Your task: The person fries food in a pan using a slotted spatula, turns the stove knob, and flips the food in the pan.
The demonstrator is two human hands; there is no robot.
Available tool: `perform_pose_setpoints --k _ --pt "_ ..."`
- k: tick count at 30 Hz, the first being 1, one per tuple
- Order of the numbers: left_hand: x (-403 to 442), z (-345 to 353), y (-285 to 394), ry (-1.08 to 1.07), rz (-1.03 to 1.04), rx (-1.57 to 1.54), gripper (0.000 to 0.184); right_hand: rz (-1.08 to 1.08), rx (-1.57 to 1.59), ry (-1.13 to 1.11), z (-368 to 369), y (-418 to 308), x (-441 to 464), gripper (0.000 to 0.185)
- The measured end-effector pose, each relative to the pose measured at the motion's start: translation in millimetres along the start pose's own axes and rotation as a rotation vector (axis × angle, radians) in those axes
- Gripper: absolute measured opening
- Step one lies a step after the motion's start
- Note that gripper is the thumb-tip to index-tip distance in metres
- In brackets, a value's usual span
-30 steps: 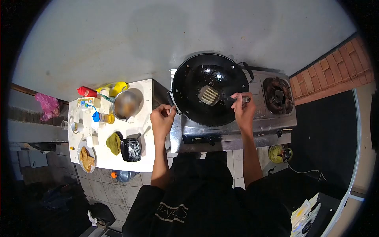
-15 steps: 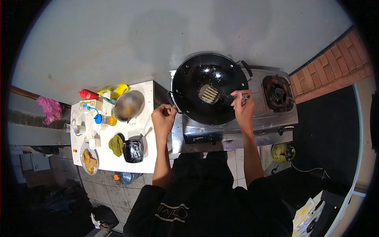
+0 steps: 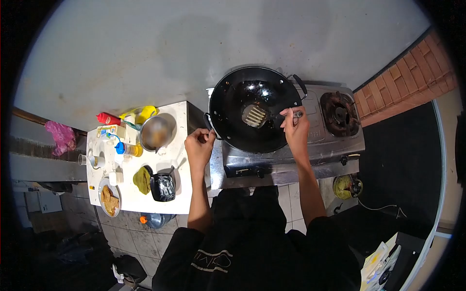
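A large black wok (image 3: 233, 97) with a dark, shiny inside sits on the left side of the steel gas stove (image 3: 310, 155). My right hand (image 3: 296, 130) is closed around the handle of a slotted spatula (image 3: 254, 115), whose blade lies low in the wok. Pale stripes show at the blade's slots. At the wok's left rim, my left hand (image 3: 199, 148) is closed, with thumb and fingertips at the lower end of the left wok handle (image 3: 208, 121).
The right burner (image 3: 341, 114) is uncovered. On the white table (image 3: 136, 201) at left stand a metal bowl (image 3: 158, 133), an oil bottle (image 3: 130, 148), a red bottle (image 3: 108, 119), a black square dish (image 3: 163, 187), a green cloth (image 3: 142, 180) and a plate of fried food (image 3: 110, 200).
The spatula blade and my right hand have shifted very slightly left in the picture, along with the wok and stove. Both hands keep their holds.
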State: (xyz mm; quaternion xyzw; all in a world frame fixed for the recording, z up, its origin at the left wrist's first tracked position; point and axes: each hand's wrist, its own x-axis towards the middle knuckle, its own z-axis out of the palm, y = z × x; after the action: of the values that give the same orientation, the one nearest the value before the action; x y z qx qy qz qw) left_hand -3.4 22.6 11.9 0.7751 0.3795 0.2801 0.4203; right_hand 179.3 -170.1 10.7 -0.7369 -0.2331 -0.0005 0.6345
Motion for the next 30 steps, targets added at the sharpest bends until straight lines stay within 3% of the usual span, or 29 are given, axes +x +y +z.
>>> perform_pose_setpoints --k 5,8,13,17,23,30 --pt "0.1 0.0 -1.5 0.003 0.006 0.003 0.019 -0.022 0.007 0.012 -0.6 -3.6 0.8 0.013" --pt "-0.4 -0.7 -1.9 -0.009 -0.025 0.007 0.019 0.095 0.002 -0.035 -4.5 -12.7 -2.2 0.012" --pt "0.4 -1.0 -7.8 0.003 0.017 0.037 0.022 0.019 0.193 0.168 -23.2 -37.9 -17.3 0.013" --pt "-0.1 -0.9 -3.0 0.015 -0.01 -0.02 0.027 -0.003 0.217 0.192 -18.6 -41.0 -41.7 0.012" --pt "-1.9 -6.3 -1.2 0.026 -0.086 0.028 0.031 0.043 0.211 0.113 -33.2 -46.0 -43.7 0.013" --pt "-7.8 0.6 -8.7 0.041 -0.016 0.0 0.026 0.017 0.225 0.066 -28.6 -29.1 -41.1 0.013"
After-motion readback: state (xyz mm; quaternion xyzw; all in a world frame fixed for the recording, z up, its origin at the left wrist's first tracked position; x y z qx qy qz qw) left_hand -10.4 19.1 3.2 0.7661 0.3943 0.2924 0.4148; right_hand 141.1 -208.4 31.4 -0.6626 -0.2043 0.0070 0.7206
